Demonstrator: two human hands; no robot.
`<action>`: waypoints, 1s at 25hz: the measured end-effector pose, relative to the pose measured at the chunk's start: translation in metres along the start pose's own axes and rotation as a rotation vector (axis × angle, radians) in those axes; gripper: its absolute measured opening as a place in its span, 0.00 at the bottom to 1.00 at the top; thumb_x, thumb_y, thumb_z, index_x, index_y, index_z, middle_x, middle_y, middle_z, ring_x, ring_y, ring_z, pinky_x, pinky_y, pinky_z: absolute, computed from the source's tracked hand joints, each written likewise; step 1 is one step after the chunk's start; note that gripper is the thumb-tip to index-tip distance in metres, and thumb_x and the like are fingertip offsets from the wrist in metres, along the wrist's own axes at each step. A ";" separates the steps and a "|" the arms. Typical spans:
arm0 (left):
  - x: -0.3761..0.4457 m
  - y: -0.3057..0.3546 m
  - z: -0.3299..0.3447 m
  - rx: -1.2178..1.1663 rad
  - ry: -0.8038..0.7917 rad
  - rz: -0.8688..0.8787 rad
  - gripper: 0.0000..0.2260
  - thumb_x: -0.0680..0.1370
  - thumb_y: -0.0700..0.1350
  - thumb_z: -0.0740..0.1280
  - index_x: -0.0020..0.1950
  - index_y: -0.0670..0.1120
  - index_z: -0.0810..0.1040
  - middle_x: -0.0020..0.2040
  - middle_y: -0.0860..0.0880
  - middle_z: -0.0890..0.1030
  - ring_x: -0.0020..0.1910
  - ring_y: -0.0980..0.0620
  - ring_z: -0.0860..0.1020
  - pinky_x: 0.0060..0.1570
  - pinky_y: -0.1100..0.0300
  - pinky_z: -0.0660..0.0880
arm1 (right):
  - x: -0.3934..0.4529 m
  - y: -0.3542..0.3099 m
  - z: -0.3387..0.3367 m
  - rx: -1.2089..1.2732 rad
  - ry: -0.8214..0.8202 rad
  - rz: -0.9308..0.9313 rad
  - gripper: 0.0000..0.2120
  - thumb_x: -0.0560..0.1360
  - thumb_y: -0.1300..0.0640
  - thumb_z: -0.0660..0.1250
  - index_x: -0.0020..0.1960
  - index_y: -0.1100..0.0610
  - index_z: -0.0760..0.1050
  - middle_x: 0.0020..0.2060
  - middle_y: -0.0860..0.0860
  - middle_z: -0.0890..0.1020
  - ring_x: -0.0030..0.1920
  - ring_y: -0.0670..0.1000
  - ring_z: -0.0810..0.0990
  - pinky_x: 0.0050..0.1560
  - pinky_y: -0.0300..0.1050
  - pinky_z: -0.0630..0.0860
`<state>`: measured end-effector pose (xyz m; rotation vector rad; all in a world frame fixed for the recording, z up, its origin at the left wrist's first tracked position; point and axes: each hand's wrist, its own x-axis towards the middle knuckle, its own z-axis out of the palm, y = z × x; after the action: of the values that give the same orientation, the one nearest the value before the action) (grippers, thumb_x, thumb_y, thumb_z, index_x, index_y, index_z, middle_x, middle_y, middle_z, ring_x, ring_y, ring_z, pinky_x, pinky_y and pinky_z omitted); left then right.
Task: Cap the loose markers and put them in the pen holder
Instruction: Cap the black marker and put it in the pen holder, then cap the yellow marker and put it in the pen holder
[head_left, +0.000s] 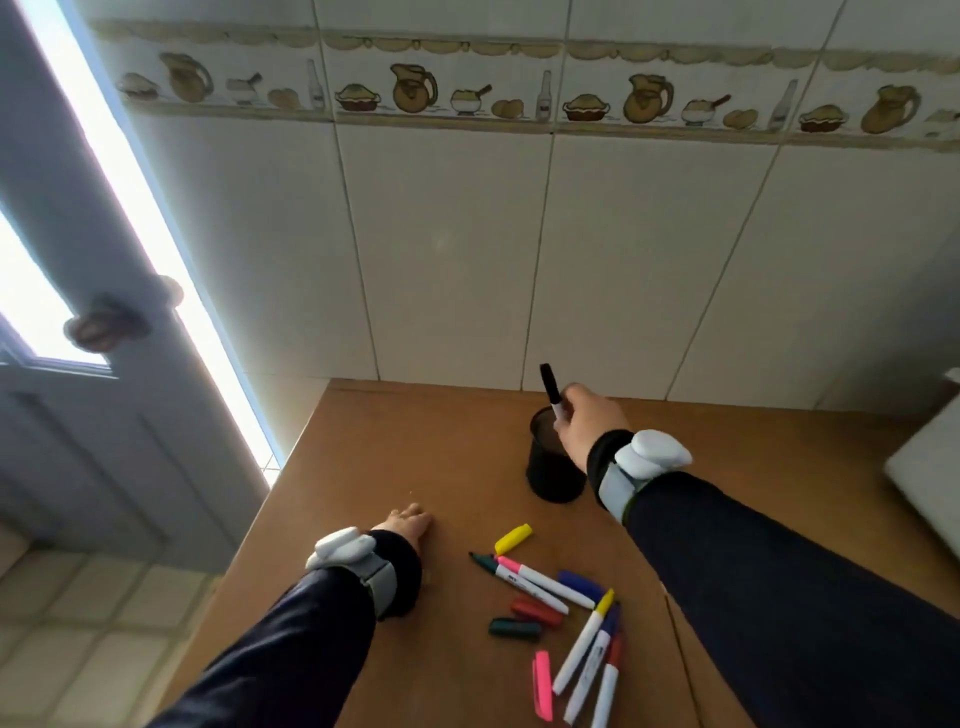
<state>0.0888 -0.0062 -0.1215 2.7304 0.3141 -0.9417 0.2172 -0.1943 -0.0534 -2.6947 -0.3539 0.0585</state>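
Head view; landmark: pen holder (553, 462), dark, upright on the surface (415, 441); contents hidden from here; right hand (589, 423) directly over its mouth, gripping a capped black marker (550, 387), cap upward; step judged: dropping this one in; next move calls for lowering the tip inside the rim, then letting go; left hand (410, 519) nearer the camera, left of holder, resting on surface, empty, fingers hidden; uncapped markers (587, 644) and loose caps (514, 538) lie nearer than holder
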 end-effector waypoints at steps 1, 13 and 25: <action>0.004 -0.002 0.001 0.009 -0.004 0.006 0.34 0.76 0.45 0.66 0.77 0.48 0.51 0.79 0.46 0.48 0.78 0.44 0.50 0.76 0.51 0.54 | 0.002 0.001 0.007 -0.032 -0.060 0.014 0.07 0.78 0.57 0.60 0.52 0.60 0.72 0.52 0.59 0.81 0.53 0.62 0.79 0.43 0.46 0.70; -0.013 0.003 0.022 -0.047 0.261 -0.057 0.28 0.73 0.49 0.68 0.72 0.52 0.65 0.74 0.48 0.66 0.71 0.48 0.68 0.69 0.58 0.66 | -0.119 0.054 0.019 -0.218 -0.510 -0.441 0.13 0.73 0.61 0.65 0.55 0.55 0.82 0.54 0.56 0.80 0.57 0.55 0.77 0.55 0.38 0.70; -0.058 0.023 0.028 -0.232 0.458 -0.024 0.18 0.75 0.44 0.65 0.65 0.52 0.74 0.67 0.47 0.73 0.64 0.46 0.74 0.62 0.59 0.71 | -0.137 0.059 0.054 -0.379 -0.598 -0.483 0.13 0.76 0.62 0.64 0.60 0.56 0.78 0.62 0.55 0.75 0.64 0.55 0.73 0.63 0.46 0.70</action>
<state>0.0341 -0.0431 -0.1033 2.6956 0.5015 -0.2497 0.0935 -0.2601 -0.1284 -2.8124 -1.2958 0.7235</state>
